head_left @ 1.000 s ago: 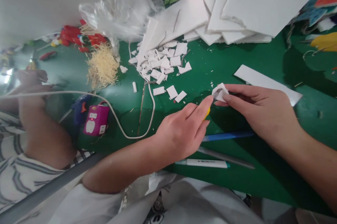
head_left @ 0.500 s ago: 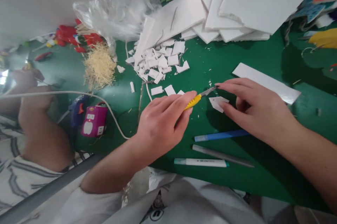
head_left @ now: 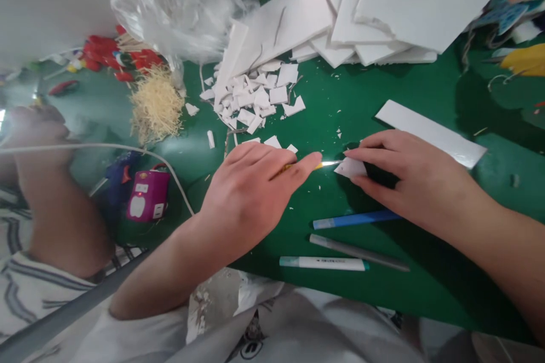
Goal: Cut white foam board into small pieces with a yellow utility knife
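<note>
My left hand is closed around a yellow craft knife, with the index finger stretched along it. The blade points right, and its tip meets the edge of a small white foam piece. My right hand pinches that piece between thumb and fingers, just above the green table. Behind the right hand lies a long white foam strip. A blue marker, a grey marker and a white marker lie on the near side.
Small foam scraps are piled before stacked white foam sheets and a clear plastic bag. To the left are pale shredded strands, a magenta socket box, a white cable and a co-worker's arm.
My left hand has turned the knife so the blade lies flatter and meets the foam piece. My right fingers have come off the blade tip and now pinch the foam piece.
</note>
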A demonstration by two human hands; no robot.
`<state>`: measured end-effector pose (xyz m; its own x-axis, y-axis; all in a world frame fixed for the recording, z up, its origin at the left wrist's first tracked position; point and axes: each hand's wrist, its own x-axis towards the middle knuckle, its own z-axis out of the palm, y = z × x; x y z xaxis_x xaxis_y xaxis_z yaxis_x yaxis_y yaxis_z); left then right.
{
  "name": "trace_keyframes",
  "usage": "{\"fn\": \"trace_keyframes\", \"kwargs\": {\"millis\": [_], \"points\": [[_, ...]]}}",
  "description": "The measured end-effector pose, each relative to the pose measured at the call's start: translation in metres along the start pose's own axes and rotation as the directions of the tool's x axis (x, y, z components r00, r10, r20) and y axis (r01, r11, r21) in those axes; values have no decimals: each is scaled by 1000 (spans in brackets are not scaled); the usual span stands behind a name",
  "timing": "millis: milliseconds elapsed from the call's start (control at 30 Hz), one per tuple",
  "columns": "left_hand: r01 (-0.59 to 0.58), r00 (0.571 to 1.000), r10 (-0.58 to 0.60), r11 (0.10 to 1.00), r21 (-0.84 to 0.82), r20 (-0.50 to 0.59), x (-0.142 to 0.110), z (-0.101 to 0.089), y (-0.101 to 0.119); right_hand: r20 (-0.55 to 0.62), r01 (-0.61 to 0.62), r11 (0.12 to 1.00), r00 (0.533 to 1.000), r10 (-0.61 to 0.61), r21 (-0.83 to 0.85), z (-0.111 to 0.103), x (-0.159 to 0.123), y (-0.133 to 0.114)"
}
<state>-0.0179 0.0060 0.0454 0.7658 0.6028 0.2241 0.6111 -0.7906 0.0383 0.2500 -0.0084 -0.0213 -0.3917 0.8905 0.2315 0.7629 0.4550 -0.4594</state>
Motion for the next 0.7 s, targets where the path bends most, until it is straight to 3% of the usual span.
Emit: {"fn": "trace_keyframes", "kwargs": {"millis": [333,700], "points": [[-47,998,43,990,132,37,10,3,10,-31,37,996,999,-35,81,3,1,5],[-39,999,42,983,182,-10,6,11,13,-14,13,997,1000,-12,81,1,2,4]]}}
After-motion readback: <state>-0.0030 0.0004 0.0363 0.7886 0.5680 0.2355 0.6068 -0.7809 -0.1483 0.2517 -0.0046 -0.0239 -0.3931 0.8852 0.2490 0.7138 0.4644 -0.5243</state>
